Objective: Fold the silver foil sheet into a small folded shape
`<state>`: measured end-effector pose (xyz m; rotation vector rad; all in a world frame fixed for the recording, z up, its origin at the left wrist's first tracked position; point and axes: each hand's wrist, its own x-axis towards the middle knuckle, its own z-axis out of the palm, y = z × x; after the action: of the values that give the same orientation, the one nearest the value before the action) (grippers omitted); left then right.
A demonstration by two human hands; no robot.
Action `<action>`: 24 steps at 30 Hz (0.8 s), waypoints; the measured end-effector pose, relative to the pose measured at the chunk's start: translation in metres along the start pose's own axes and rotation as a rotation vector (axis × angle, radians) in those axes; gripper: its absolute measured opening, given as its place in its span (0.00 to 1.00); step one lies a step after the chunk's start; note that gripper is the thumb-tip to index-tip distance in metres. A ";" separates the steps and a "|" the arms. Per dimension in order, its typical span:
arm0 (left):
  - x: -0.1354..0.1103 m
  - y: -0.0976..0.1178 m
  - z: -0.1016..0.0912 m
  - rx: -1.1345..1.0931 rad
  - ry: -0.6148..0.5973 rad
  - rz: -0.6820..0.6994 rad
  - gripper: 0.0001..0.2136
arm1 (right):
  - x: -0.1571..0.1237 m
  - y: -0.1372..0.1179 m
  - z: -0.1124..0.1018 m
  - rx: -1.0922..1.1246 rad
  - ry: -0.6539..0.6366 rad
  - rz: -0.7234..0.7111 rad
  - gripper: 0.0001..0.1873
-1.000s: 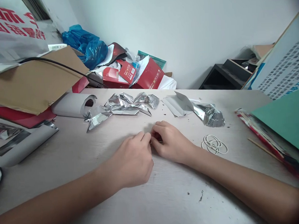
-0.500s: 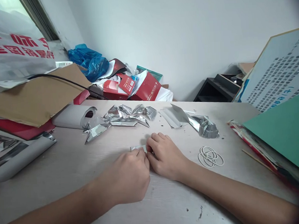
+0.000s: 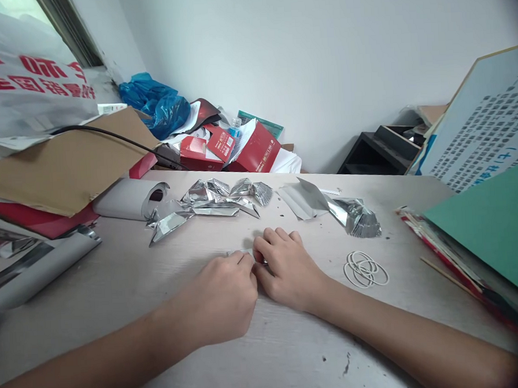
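My left hand (image 3: pixel 223 297) and my right hand (image 3: pixel 286 268) rest together on the pale wooden table (image 3: pixel 116 282), fingertips pinched and meeting over a small silver foil piece (image 3: pixel 241 253) that is mostly hidden beneath them. Both hands are closed on it. A pile of folded silver foil pieces (image 3: pixel 211 199) lies just beyond the hands. A larger crumpled foil sheet (image 3: pixel 351 212) sits to the right of that pile. White rubber bands (image 3: pixel 365 269) lie beside my right wrist.
A grey paper roll (image 3: pixel 129 198) and cardboard (image 3: pixel 61 161) with a black cable (image 3: pixel 108 135) crowd the left side. Red boxes (image 3: pixel 243 145) and a blue plastic bag (image 3: pixel 156 104) are stacked at the back. A green sheet (image 3: pixel 490 222) and printed board (image 3: pixel 481 124) stand at right.
The view has tilted up slightly. My hands have stayed together on the table, and a strip of the foil piece now shows past my left fingertips.
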<state>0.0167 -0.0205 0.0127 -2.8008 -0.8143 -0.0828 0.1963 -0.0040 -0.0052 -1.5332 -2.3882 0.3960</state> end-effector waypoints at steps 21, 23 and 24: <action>-0.001 -0.022 0.012 -0.132 0.182 0.037 0.04 | -0.002 0.000 0.000 0.056 0.005 0.026 0.08; -0.001 -0.024 0.014 -0.159 0.197 0.048 0.04 | -0.001 -0.001 0.000 0.063 0.002 0.028 0.08; -0.001 -0.025 0.015 -0.171 0.204 0.053 0.04 | -0.001 -0.001 0.000 0.061 0.003 0.030 0.07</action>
<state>0.0023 0.0032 0.0030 -2.9066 -0.7149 -0.4414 0.1958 -0.0055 -0.0045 -1.5435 -2.3308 0.4689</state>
